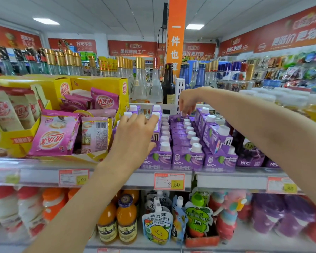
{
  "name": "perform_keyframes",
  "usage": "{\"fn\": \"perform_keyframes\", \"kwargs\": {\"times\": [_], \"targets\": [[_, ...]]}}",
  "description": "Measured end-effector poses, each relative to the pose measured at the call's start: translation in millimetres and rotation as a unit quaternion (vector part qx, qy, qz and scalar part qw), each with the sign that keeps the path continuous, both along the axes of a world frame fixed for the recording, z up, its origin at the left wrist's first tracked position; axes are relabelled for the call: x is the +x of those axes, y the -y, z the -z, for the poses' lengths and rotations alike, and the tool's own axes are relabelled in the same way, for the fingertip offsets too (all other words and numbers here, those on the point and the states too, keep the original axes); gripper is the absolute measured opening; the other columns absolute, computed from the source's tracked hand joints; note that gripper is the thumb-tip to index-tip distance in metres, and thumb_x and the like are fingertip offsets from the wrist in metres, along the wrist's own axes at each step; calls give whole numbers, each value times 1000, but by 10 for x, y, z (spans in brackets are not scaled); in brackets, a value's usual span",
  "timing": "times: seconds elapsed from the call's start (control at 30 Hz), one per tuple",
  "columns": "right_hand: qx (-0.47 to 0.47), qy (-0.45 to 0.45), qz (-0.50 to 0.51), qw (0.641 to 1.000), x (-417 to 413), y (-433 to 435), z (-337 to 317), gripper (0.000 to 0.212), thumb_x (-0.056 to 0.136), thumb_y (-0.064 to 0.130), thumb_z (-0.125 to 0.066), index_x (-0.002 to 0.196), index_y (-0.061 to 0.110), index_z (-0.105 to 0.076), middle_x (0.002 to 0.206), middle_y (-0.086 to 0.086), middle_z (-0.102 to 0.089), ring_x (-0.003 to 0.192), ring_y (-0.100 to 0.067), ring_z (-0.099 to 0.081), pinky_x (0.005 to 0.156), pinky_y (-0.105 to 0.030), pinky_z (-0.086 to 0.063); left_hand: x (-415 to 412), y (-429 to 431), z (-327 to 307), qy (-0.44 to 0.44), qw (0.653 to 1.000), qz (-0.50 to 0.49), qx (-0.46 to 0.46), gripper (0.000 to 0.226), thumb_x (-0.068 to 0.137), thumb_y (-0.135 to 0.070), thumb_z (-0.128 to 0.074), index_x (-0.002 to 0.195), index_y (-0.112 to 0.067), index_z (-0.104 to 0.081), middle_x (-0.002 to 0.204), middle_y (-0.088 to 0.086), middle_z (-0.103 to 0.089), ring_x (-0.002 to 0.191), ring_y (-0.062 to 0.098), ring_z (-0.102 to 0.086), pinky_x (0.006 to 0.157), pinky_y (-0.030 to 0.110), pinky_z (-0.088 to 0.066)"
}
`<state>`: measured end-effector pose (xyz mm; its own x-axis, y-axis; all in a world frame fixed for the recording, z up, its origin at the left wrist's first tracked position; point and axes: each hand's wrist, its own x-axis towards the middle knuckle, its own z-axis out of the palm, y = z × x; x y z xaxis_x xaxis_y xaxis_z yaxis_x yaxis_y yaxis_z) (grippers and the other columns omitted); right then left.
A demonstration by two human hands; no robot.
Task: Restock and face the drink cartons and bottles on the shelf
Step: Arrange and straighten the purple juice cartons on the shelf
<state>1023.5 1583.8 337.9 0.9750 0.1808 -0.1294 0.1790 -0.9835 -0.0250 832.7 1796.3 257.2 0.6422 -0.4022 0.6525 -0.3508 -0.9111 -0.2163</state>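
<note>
Left grip rests on purple cartons, right grip pinches rear carton

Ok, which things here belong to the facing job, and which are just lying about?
In the job: purple juice cartons with white screw caps; left hand resting on their caps; right hand at the back of the rows.
Just around: pink foil sachets in yellow cardboard boxes; clear glass bottles behind; orange juice bottles on the shelf below.
</note>
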Motion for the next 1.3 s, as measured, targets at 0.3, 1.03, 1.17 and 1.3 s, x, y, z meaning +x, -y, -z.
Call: {"fn": "perform_keyframes", "kwargs": {"times": [0.3,1.03,1.17,1.3], "targets": [[-107,2,-19,994,-87,-26,63,29,88,20,-66,113,6,-69,118,-6,-67,111,-22,-60,99,-36,-46,-32,14,4,-13,1000,-14,-16,59,84,-40,-66,132,-17,-39,115,5,-56,111,25,-49,88,34,-32],[82,313,-234,917,-2161,754,87,17,89,32,-63,103,26,-71,99,4,-68,89,-7,-51,84,-32,-43,-393,1296,59,-62,976,13,-208,62,80,-66,-52,111,-13,-43,104,4,-60,100,25,-57,69,33,-33],[84,413,-267,867,-2332,934,304,32,86,43,-47,92,24,-72,88,5,-69,84,-20,-57,77,-37,-36,-330,1539,243,-57,969,-21,-241,69,78,-64,-58,115,-9,-40,109,5,-59,103,26,-58,67,31,-34],[137,485,-281,817,-2425,1005,528,28,88,34,-50,87,18,-74,89,5,-71,86,-21,-60,77,-39,-41,-318,1622,396,2,951,-11,-309,64,72,-57,-68,103,-4,-50,92,9,-63,87,29,-63,59,31,-34]]}}
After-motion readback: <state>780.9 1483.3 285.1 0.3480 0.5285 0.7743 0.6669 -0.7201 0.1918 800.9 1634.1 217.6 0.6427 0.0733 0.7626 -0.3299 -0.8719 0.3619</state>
